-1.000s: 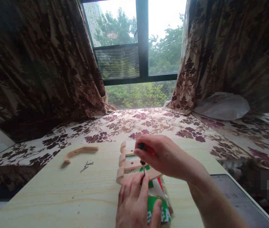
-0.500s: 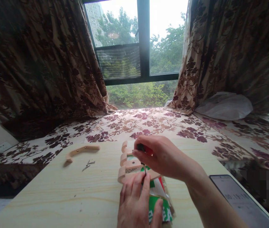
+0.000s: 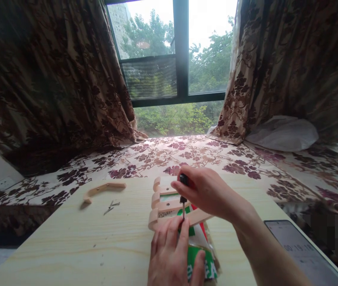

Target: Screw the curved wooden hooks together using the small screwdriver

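Note:
My right hand (image 3: 203, 190) is closed around a screwdriver (image 3: 183, 180) with a black handle. The driver stands upright, its thin shaft pointing down between the fingertips of my other hand. My left hand (image 3: 170, 252) lies with fingers stretched over the nearest curved wooden piece (image 3: 154, 218), pressing it from above, its thumb spread apart. The spot under the driver's tip is hidden by those fingers. Beyond it lie two similar wooden pieces (image 3: 169, 204), each with a dark screw hole or screw head. Beneath them is a green, white and red plastic packet (image 3: 200, 260).
Another curved wooden piece (image 3: 105, 187) lies at the left of the pale wooden table (image 3: 58, 242), beside several small screws (image 3: 111, 207). A phone (image 3: 300, 248) showing a timer rests along the right edge. Behind the table is a flower-patterned cloth ledge (image 3: 174, 155).
My right hand has moved slightly right and turned, bringing the screwdriver from tilted to upright and showing its black handle. My left hand stays in place.

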Tool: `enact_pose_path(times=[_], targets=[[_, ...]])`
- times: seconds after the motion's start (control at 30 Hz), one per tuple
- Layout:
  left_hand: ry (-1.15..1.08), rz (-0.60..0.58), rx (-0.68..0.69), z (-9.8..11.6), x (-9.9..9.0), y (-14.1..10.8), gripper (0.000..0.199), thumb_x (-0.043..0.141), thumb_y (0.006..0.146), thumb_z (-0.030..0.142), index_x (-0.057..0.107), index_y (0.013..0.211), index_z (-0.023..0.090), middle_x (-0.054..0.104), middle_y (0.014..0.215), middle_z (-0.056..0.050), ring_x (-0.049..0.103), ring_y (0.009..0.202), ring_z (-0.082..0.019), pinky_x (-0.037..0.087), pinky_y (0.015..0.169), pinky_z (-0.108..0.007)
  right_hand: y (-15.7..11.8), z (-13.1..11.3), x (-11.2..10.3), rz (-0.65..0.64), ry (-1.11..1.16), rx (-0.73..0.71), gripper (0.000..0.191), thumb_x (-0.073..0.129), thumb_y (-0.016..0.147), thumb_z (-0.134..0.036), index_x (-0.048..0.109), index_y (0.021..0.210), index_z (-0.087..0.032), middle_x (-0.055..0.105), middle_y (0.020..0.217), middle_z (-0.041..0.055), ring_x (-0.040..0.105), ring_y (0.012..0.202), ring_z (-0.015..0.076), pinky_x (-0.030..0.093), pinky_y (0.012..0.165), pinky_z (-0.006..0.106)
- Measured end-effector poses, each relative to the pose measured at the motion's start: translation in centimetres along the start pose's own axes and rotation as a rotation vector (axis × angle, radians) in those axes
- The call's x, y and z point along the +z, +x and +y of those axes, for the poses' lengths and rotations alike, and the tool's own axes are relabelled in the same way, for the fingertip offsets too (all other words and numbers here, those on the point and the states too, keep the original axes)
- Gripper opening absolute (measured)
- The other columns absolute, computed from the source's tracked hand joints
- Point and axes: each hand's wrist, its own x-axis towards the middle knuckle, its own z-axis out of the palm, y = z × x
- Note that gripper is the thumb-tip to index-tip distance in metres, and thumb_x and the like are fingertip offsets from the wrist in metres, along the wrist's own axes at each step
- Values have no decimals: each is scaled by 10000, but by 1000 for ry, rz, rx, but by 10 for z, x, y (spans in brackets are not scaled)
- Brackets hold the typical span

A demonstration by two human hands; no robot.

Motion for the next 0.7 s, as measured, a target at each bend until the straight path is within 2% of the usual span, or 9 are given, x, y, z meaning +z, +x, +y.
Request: enact_pose_path(times=[0.13, 0.2, 0.43, 0.63, 0.7], targets=[[-9, -7, -10, 2, 0, -1, 507, 536, 819, 396, 504, 1239, 114, 595, 1198, -124, 557, 1095, -248, 478, 870, -361, -3, -2, -3, -36, 72, -117, 141, 526, 888, -304, 590, 830, -193, 562, 650, -31, 444, 582, 94, 299, 554, 225], [-11, -14, -38, 3, 0, -1, 494, 524, 825, 385, 502, 1240, 117, 594, 1201, -124, 553, 1103, -249, 474, 881, -367, -5, -3, -4, -43, 86, -160, 145, 516, 892, -286, 591, 807, -195, 551, 647, -31, 436, 589, 94, 303, 560, 223], [13, -10, 3, 0, 0, -1, 514, 534, 818, 403, 502, 1242, 113, 598, 1194, -120, 562, 1092, -246, 484, 864, -355, -1, -2, 0, -23, 10, -18, 166, 502, 898, -305, 565, 817, -174, 569, 627, -14, 444, 548, 98, 294, 543, 235], [14, 7, 7, 0, -1, 1, 489, 540, 809, 383, 520, 1212, 108, 600, 1177, -125, 564, 1080, -243, 484, 866, -355, -6, -9, -5, -77, 54, -149, 129, 522, 874, -264, 550, 770, -192, 538, 632, -37, 408, 564, 89, 287, 547, 225], [23, 17, 20, 0, -2, 1, 486, 544, 805, 378, 523, 1206, 104, 603, 1172, -126, 570, 1068, -241, 489, 854, -351, -5, -8, -4, -65, 72, -151, 145, 514, 877, -256, 532, 750, -190, 528, 622, -37, 405, 559, 88, 284, 543, 224]])
